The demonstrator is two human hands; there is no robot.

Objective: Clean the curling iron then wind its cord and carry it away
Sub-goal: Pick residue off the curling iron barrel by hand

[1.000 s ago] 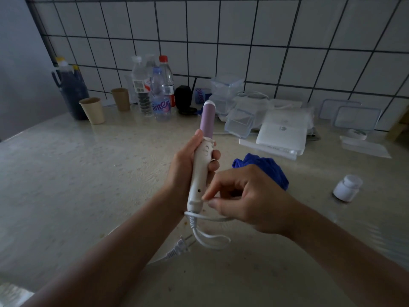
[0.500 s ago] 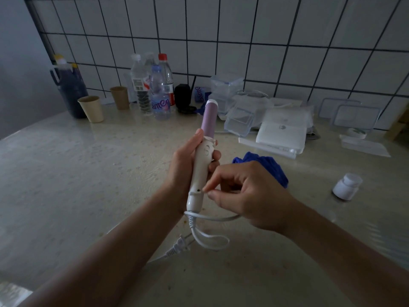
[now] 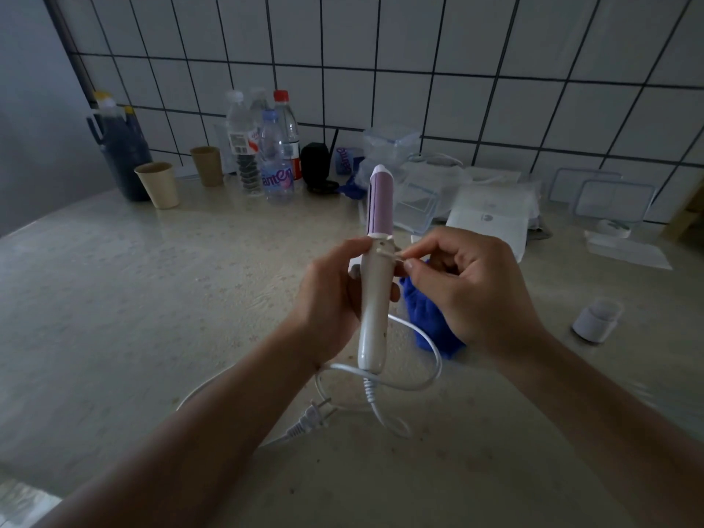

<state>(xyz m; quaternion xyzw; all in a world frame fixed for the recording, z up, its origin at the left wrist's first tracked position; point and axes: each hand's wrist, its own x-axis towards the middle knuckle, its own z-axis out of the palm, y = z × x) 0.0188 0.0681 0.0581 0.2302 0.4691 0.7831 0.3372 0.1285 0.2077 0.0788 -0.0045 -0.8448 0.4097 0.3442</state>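
Note:
The curling iron (image 3: 375, 310) has a white handle and a lilac barrel and stands nearly upright above the counter. My left hand (image 3: 327, 299) grips its handle from the left. My right hand (image 3: 468, 287) pinches the white cord (image 3: 430, 348) against the top of the handle, just below the barrel. From there the cord loops down around the handle's base and trails onto the counter, ending in a two-pin plug (image 3: 310, 417). A blue cloth (image 3: 426, 322) lies on the counter behind my right hand, partly hidden.
Along the tiled wall stand a dark jug (image 3: 122, 154), two paper cups (image 3: 158, 184), several water bottles (image 3: 276, 158), clear plastic boxes (image 3: 392, 146) and a white flat package (image 3: 491, 219). A small white jar (image 3: 596, 318) sits at right on the beige counter (image 3: 152, 299).
My right hand has moved up from the handle's lower end to its top, carrying the cord with it. The cord loop below has widened.

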